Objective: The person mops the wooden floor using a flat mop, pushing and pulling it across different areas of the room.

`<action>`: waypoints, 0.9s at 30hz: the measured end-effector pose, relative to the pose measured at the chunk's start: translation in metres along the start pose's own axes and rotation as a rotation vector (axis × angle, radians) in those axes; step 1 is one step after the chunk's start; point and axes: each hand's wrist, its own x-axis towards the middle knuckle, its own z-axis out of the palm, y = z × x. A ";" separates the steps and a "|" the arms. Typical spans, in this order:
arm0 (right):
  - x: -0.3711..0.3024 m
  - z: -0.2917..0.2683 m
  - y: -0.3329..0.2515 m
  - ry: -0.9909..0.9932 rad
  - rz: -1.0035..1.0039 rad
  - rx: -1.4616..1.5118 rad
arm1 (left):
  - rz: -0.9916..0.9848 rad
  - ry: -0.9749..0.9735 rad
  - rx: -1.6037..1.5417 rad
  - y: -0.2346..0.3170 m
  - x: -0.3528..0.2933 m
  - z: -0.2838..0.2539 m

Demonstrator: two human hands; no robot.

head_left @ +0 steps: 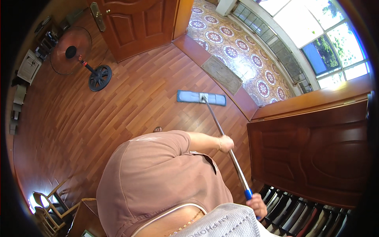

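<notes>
A flat mop with a wide blue-grey pad (189, 96) rests on the wood-look floor, close to the doorway sill. Its metal pole (215, 118) slants from the pad down toward my right side and ends in a blue grip (248, 194). My left arm reaches across my body, and my left hand (226, 143) is closed around the pole partway along it. Higher up the pole, my right hand (257, 205) is wrapped round the handle just past the blue grip's edge. Part of that end is hidden by the hand.
A standing fan (100, 78) is at the far left near an open wooden door (138, 25). Another door leaf (308, 146) stands at right, above a rack of dark and light slats (304, 213). A mat (222, 74) lies on patterned tiles beyond the sill. Wooden chairs (51, 209) are lower left.
</notes>
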 end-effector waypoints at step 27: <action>0.279 0.456 0.319 -0.601 -0.128 0.022 | -0.664 1.218 -0.573 -0.126 -0.438 -0.205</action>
